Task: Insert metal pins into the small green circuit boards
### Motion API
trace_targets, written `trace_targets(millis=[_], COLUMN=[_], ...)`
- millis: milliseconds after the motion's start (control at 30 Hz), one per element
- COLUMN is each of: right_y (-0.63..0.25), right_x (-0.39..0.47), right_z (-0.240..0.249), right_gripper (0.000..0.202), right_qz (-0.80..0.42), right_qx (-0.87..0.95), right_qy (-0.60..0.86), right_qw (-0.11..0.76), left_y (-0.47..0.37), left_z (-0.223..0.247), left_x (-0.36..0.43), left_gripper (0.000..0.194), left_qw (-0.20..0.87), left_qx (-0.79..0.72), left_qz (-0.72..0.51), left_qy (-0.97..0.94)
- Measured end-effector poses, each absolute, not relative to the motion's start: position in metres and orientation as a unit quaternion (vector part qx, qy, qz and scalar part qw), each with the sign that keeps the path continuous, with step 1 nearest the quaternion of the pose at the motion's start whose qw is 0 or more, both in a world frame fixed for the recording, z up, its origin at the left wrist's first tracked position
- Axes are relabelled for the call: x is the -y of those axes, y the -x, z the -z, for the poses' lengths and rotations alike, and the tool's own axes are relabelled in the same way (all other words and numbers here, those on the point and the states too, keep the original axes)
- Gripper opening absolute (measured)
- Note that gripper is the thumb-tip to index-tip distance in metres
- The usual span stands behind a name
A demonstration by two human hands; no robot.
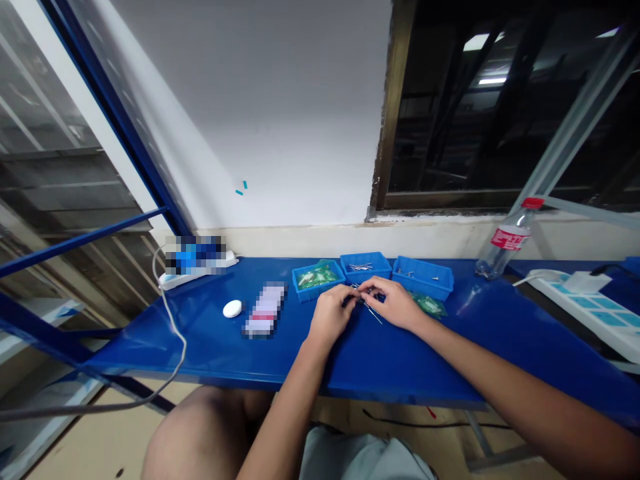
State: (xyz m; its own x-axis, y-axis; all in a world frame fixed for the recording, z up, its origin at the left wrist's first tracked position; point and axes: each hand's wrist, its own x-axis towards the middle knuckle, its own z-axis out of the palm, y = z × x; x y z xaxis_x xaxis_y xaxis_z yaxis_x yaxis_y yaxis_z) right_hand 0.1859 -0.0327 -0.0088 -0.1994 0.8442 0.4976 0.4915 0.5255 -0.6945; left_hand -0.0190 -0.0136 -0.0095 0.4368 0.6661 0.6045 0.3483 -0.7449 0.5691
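Note:
My left hand [331,313] and my right hand [393,303] meet above the blue table [400,367], fingertips pinched close together. Whatever small piece sits between them is too small to name. Beneath the fingers lie several thin metal rods [373,313], partly covered by the hands. Just behind stand three blue bins: the left bin [316,293] holds green plastic packets [317,275], the middle bin [366,273] thin metal pieces, and the right bin [430,288] a few small metal parts. Beside my right wrist lies another green packet [429,305].
On the left are a white round case [233,309], a blurred-out phone-like object [266,310], and a power strip [200,270] with a hanging cable [184,343]. To the right stand a red-capped plastic bottle [507,240] and another power strip [590,310]. A wall [290,133] rises behind.

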Motion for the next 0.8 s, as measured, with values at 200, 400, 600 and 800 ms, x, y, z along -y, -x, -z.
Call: trace_targets(millis=[200,400,600,800], right_y=[-0.186,-0.182,-0.176,-0.174], right_x=[0.023,0.021,0.024,0.024], right_z=[0.024,0.025,0.023,0.023], right_gripper=[0.029,0.039,0.038,0.032], right_qz=[-0.400,-0.437,-0.444,-0.431], right_qx=[0.642,0.608,0.604,0.603], right_qy=[0.417,0.412,0.395,0.390], right_qw=[0.504,0.519,0.531,0.547], left_y=[0.020,0.020,0.019,0.019], left_z=[0.004,0.004,0.004,0.000], left_x=[0.016,0.015,0.014,0.015], left_gripper=[0.017,0.018,0.019,0.012], left_qw=[0.185,0.198,0.247,0.245], left_qx=[-0.287,-0.280,-0.279,-0.273], left_qz=[-0.479,-0.500,-0.511,-0.527], left_qy=[-0.809,-0.795,-0.775,-0.767])
